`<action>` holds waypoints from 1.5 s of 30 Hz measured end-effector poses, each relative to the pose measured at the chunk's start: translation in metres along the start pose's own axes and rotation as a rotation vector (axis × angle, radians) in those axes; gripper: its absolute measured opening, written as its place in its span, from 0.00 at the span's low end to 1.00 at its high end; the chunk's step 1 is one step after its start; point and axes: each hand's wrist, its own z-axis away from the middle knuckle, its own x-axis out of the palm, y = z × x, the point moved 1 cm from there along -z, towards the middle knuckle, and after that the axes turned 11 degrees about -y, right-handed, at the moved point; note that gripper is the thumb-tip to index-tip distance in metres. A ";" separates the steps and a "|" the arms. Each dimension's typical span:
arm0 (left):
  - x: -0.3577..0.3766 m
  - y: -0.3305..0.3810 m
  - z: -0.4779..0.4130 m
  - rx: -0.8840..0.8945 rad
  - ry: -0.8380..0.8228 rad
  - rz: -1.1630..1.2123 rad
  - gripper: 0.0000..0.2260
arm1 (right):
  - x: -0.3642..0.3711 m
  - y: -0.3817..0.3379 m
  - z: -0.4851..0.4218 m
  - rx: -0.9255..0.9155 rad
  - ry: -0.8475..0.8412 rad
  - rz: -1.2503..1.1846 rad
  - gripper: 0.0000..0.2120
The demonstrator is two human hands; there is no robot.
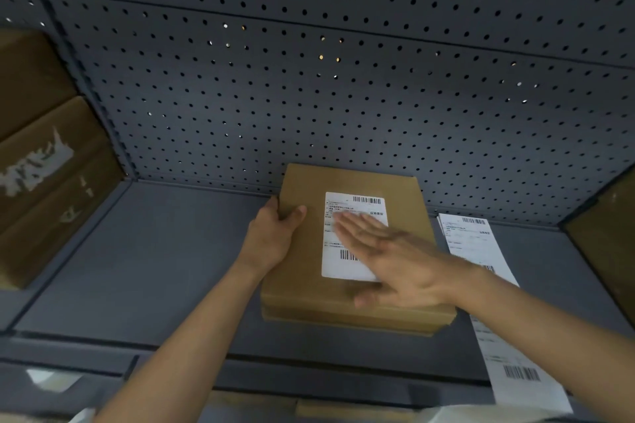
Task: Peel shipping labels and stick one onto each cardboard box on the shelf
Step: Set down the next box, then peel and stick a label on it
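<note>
A flat brown cardboard box (302,271) lies on the grey metal shelf (154,268), near the pegboard back wall. A white shipping label (335,261) with barcodes is stuck on its top face. My right hand (391,257) lies flat on the label with straight fingers, pressing it down and covering its right part. My left hand (275,233) grips the box's left edge, thumb on top and fingers round the side. A strip of further white labels (481,244) lies on the shelf right of the box, running past the front edge.
Stacked cardboard boxes (44,161) with torn label remains stand at the left of the shelf bay. Another brown box (608,233) shows at the right edge. A perforated grey pegboard (343,79) forms the back wall. More cardboard (343,409) lies below the shelf's front edge.
</note>
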 end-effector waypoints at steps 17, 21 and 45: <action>-0.001 -0.008 -0.001 0.031 -0.019 0.115 0.11 | -0.015 -0.015 -0.018 -0.026 -0.034 -0.030 0.50; -0.002 -0.011 -0.003 0.042 -0.045 0.167 0.12 | -0.026 0.020 -0.047 0.059 -0.063 -0.099 0.50; -0.001 -0.011 -0.004 0.052 -0.007 0.151 0.09 | -0.012 -0.055 -0.006 -0.118 -0.003 -0.001 0.61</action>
